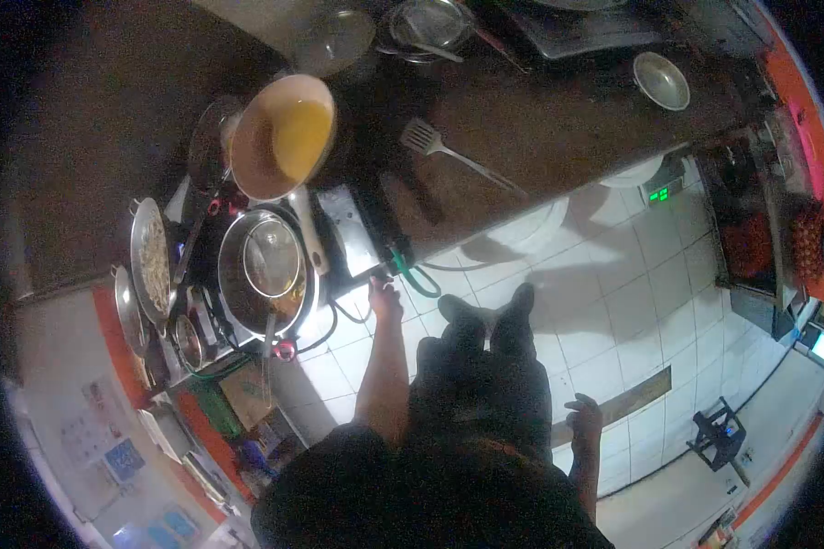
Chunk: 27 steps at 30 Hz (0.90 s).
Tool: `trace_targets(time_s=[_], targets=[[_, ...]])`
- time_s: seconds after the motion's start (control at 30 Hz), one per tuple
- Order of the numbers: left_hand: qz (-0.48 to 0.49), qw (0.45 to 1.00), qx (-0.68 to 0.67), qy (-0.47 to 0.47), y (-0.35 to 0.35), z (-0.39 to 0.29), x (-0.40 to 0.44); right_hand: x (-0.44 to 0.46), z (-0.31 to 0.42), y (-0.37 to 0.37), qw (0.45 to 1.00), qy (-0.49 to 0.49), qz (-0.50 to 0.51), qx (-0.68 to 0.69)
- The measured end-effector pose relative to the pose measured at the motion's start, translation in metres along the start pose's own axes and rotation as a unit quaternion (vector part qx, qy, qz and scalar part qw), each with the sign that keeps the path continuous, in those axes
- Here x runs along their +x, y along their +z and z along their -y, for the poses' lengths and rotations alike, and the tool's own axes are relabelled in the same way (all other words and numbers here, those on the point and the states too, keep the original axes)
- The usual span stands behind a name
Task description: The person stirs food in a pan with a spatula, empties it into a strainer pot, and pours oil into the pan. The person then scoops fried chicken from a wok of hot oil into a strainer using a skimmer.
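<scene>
My left hand (386, 297) is at the front edge of the stove (348, 229), near a green hose (417, 279). Its fingers are curled around something small that I cannot make out. Away from the counter, over the floor, my right hand (584, 416) hangs open with its fingers apart and nothing in it. A pan with yellow liquid (302, 137) rests on the stove, its handle pointing toward my left hand. Beside it, a round strainer (271, 258) sits in a deep metal pan (233, 297) with some food in it.
A slotted spatula (423, 137) lies on the dark counter (540, 119). Farther back are a small metal bowl (661, 80) and another strainer (430, 23). A wide pan of pale food (151, 261) stands at the left. White floor tiles (613, 302) and a black stand (716, 435) are to the right.
</scene>
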<state>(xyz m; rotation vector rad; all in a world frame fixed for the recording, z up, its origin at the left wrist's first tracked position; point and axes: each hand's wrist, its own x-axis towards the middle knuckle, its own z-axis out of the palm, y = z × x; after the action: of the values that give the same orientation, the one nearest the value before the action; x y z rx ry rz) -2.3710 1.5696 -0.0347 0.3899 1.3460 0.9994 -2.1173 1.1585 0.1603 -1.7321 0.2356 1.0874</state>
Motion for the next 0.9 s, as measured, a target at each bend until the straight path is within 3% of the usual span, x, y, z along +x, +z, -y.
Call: trace_targets(time_s=[0.03,0.07,0.1,0.17,0.2,0.23,0.3,0.33,0.37,0.4,0.43,0.53,0.63,0.67,0.77,0.9], targets=[[-0.035,0.989,0.138,0.041,0.001,-0.002,-0.005,0.003,0.004,-0.005,0.996,0.064,-0.03,0.047],[-0.143,0.813,0.433,0.361,0.014,0.006,-0.006,0.007,0.003,-0.014,0.996,0.065,-0.03,0.053],[-0.139,0.811,0.436,0.365,0.016,0.003,-0.007,0.012,0.0,-0.026,0.998,0.054,-0.021,0.024],[-0.205,0.578,0.668,0.422,0.021,-0.006,-0.015,0.022,0.0,-0.043,0.999,0.044,-0.016,0.0],[-0.206,0.608,0.674,0.364,0.029,-0.008,-0.023,0.024,0.002,-0.053,0.999,0.043,-0.011,0.012],[-0.203,0.64,0.613,0.417,0.024,-0.003,-0.019,0.025,0.004,-0.065,0.999,0.045,-0.006,0.023],[-0.096,0.733,0.545,0.397,-0.032,0.023,0.033,0.035,0.004,-0.087,0.997,0.073,-0.017,0.018],[-0.142,0.857,0.425,0.254,-0.031,0.026,0.035,0.036,0.013,-0.092,0.996,0.087,-0.03,-0.007],[-0.142,0.857,0.425,0.255,-0.033,0.031,0.04,0.04,0.019,-0.097,0.994,0.099,-0.041,-0.032],[-0.143,0.621,0.609,0.471,-0.035,0.031,0.044,0.045,0.009,-0.109,0.996,0.077,-0.042,-0.03],[-0.14,0.635,0.6,0.466,-0.03,0.031,0.04,0.046,0.015,-0.11,0.996,0.076,-0.04,-0.031],[-0.079,0.843,0.416,0.332,-0.019,0.029,0.035,0.058,0.03,-0.121,0.992,0.112,-0.063,0.017],[0.014,0.959,0.179,0.22,-0.02,0.029,0.036,0.066,0.027,-0.132,0.995,0.078,-0.057,-0.003],[0.035,0.994,-0.098,0.008,-0.019,0.028,0.035,0.067,0.029,-0.132,0.996,0.077,-0.055,-0.004],[-0.044,0.997,-0.02,0.059,0.012,0.014,0.005,0.068,0.035,-0.129,0.999,0.043,-0.027,-0.006],[-0.073,0.996,0.049,0.025,0.02,0.008,-0.005,0.067,0.033,-0.126,0.998,0.045,-0.019,-0.026]])
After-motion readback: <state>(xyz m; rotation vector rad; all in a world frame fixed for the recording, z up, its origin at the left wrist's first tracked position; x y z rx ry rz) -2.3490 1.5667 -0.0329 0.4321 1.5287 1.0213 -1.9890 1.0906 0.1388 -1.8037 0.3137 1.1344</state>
